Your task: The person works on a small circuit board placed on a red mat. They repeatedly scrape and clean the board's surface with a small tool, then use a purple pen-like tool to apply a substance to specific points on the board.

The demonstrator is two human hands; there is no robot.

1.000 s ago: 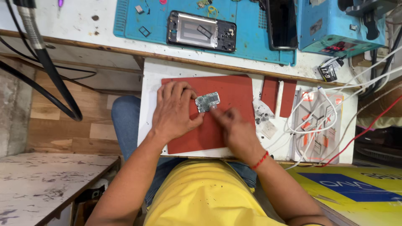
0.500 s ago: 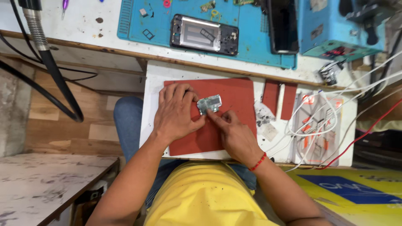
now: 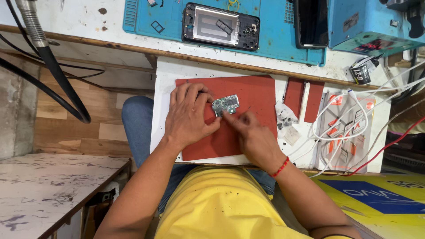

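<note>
Item: small green-and-silver circuit board [image 3: 226, 105], flat rectangular, with metal shielding plates; lies on the brick-red rubber work mat [image 3: 259, 95], pinched at its near-left edge by the left hand [image 3: 189, 116], whose fingers [image 3: 204, 98] are bent and closed on the board. Right hand [image 3: 250, 133]: index fingertip pressed at the board's near edge, other fingers curled in; whether it holds a fine tool cannot be told. Change over the last second: the board has stayed in one spot on the mat while the right fingers crept closer against it, which suggests steady close work on the board rather than any repositioning. Beyond the fingers, far side: opened black phone frame [image 3: 221, 27] on a blue mat [image 3: 274, 37]. Right of the fingers: two loose red strips [image 3: 303, 96], white cables [image 3: 349, 119], on the white surface [image 3: 166, 88].
</note>
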